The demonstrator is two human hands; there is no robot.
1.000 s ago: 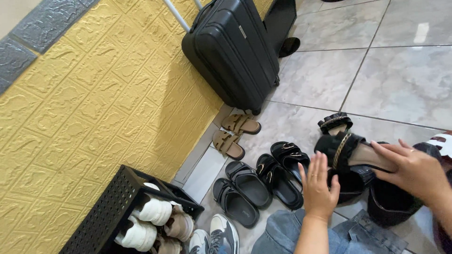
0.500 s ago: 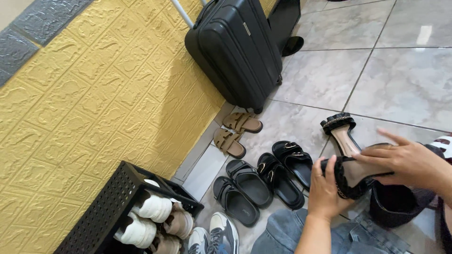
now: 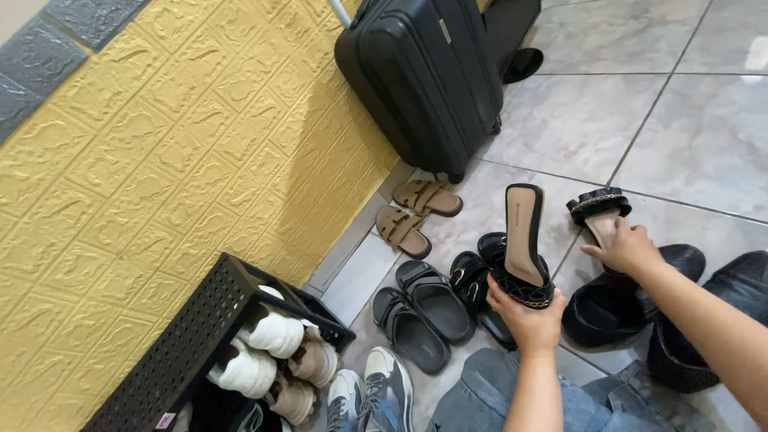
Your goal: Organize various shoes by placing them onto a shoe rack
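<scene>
Your left hand (image 3: 530, 318) is clamped around the toe end of a black heeled sandal (image 3: 522, 244), holding it upright above the tiled floor (image 3: 704, 136), insole facing you. Your right hand (image 3: 628, 248) rests with fingers closed on its mate, the second black heeled sandal (image 3: 598, 210), which stands on the floor just beyond it. Black slides (image 3: 424, 312) lie near your left hand, tan sandals (image 3: 416, 212) by the yellow wall (image 3: 160, 176), beside a black suitcase (image 3: 428, 80)
</scene>
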